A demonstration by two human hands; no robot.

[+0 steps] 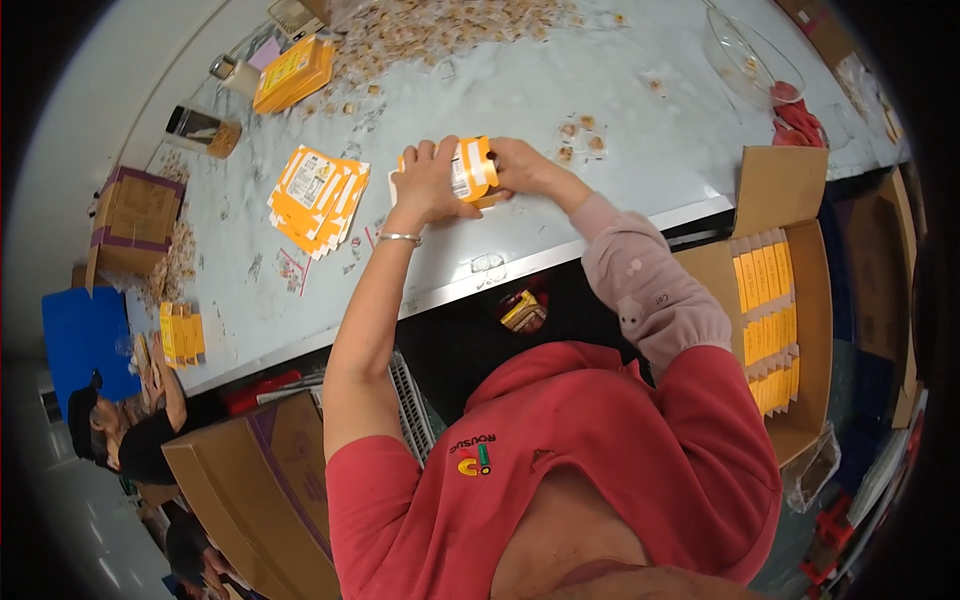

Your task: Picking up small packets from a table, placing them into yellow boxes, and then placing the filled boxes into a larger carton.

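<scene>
Over the table I hold a small yellow-and-white carton (478,165) between my two hands. My left hand (430,182) lies across its left part, fingers bent over the top edge, thumb along the near side. My right hand (522,167) closes on the right end, where the fingers partly hide the carton. To the left lies a fanned stack of flat yellow-and-white cartons (318,198). Several small wrapped pieces (582,138) lie on the table to the right of my hands.
A heap of wrapped pieces (450,35) covers the far table (640,75). Yellow packs (293,75), a jar (203,130) and a cardboard box (138,222) stand left. At right, an open carton (808,400) holds rows of yellow boxes (765,335). A co-worker (140,430) is at far left.
</scene>
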